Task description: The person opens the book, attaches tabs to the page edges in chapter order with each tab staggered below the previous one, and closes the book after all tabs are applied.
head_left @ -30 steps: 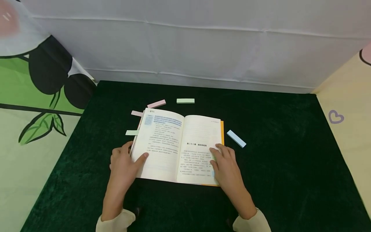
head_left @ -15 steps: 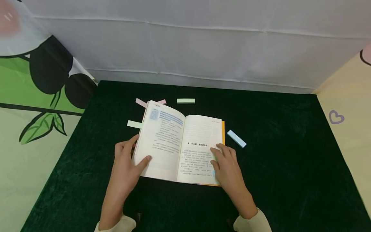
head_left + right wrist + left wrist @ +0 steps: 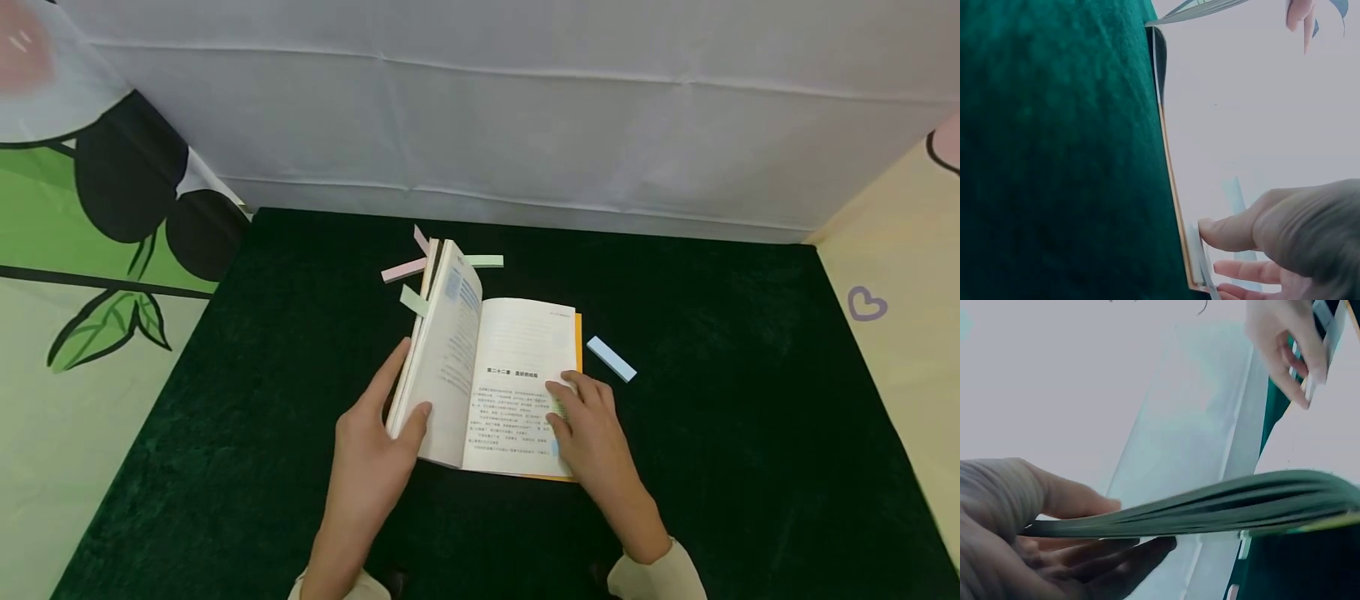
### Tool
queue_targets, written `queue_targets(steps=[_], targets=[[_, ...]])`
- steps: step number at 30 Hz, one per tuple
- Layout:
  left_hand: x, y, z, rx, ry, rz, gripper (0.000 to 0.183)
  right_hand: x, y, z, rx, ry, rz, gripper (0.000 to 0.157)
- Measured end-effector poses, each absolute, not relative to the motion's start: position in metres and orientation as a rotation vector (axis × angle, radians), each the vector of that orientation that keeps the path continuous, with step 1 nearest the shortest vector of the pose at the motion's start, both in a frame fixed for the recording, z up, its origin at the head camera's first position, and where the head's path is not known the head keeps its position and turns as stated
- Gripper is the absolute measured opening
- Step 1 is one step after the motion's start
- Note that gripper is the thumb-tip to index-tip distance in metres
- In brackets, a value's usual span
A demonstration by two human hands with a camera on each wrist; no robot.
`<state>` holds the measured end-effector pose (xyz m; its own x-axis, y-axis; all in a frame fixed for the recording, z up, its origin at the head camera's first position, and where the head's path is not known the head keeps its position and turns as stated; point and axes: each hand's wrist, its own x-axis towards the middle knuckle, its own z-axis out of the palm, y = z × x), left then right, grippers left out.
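An open book [image 3: 517, 337] with an orange cover edge lies in front of me. My left hand [image 3: 371, 454] holds its left half raised steeply, thumb on the printed page and fingers behind; the left wrist view shows this stack of pages [image 3: 1229, 503] edge-on. From its outer edge stick out a pink tab [image 3: 422, 239] and a green tab [image 3: 414, 301]. At the right page's outer edge, my right hand [image 3: 596, 437] pinches the pages between thumb and fingers, as the right wrist view shows. A small blue tab [image 3: 555, 447] shows partly beside that thumb.
Beyond the book lie a pink sticky-note pad [image 3: 403, 271] and a light green pad [image 3: 487, 261], partly hidden by the raised pages. A blue pad [image 3: 611, 359] sits right of the book. Dark green cloth [image 3: 750, 400] covers the table, with a white curtain [image 3: 525, 142] behind.
My left hand has moved right and lifted the book's left half from nearly flat to almost upright. Its tabs have swung up and right. The right hand stays in place.
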<state>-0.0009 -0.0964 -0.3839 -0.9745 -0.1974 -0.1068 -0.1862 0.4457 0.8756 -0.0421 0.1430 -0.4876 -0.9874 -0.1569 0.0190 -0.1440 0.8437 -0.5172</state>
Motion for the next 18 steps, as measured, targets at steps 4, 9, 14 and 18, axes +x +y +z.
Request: queue_targets(steps=[4, 9, 14, 18], targets=[[-0.001, -0.084, -0.388, 0.281, -2.601, -1.662, 0.077, -0.045, 0.149, -0.486, -0.224, 2.972, -0.842, 0.040], [-0.001, -0.073, -0.394, 0.183, -2.539, -1.690, 0.072, -0.049, 0.163, -0.481, -0.121, 3.042, -0.881, 0.032], [-0.001, -0.062, -0.398, 0.118, -2.492, -1.739, 0.065, -0.057, 0.183, -0.474, 0.055, 3.170, -0.874, 0.033], [0.000, -0.054, -0.400, 0.102, -2.476, -1.779, 0.059, -0.067, 0.197, -0.471, 0.163, 3.169, -0.839, 0.040]])
